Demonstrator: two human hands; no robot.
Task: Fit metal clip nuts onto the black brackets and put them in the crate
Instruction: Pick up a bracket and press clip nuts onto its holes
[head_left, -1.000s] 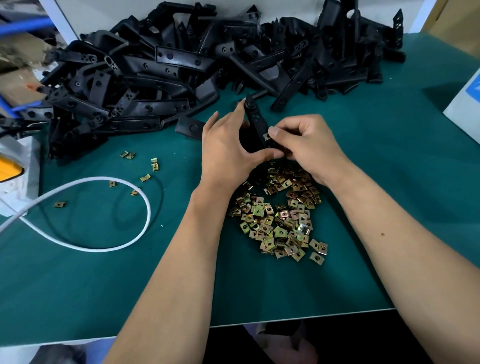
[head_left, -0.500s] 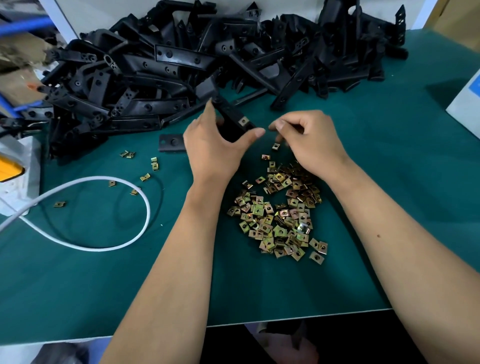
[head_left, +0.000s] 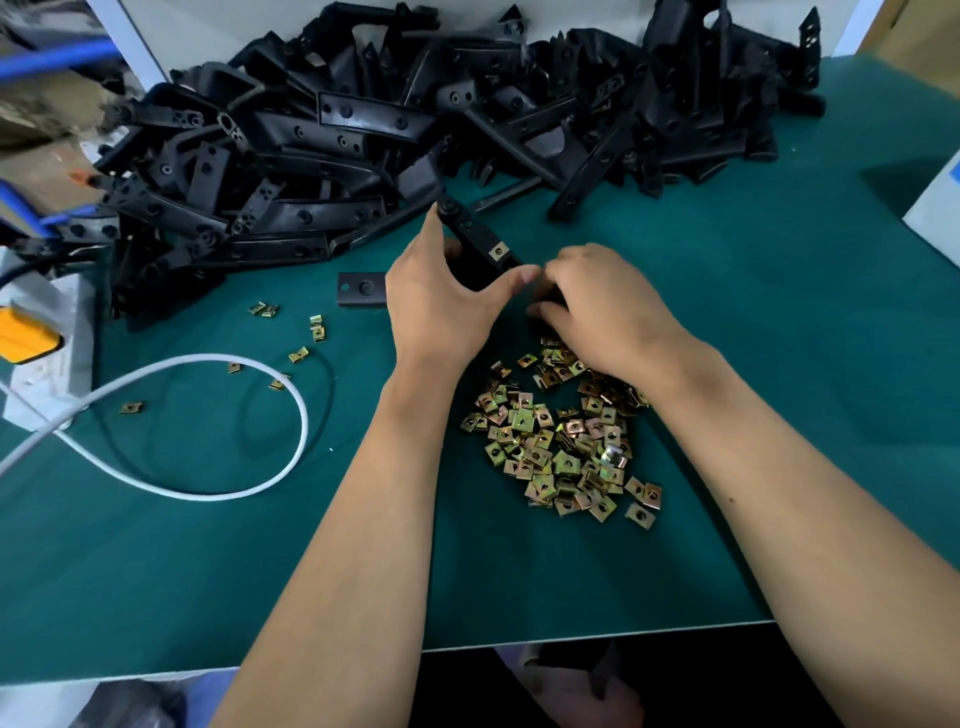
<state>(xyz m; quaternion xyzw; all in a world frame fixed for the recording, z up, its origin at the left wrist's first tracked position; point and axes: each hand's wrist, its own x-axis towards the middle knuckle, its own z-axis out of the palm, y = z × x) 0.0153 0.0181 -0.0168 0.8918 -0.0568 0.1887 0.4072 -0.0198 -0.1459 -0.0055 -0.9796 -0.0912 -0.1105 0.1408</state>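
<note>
Near the middle, the left hand (head_left: 441, 301) grips a bracket (head_left: 475, 244) wearing one clip nut (head_left: 497, 252) — the right hand (head_left: 597, 306) curls over the nut pile (head_left: 561, 441), and I cannot tell what it holds. Far back, the big bracket heap (head_left: 415, 135) waits — lots left.

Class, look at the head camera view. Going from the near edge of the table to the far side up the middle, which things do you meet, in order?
Green table edge → pile of clip nuts → right hand → held bracket with one clip nut fitted, gripped by the left hand → heap of black brackets.
</note>
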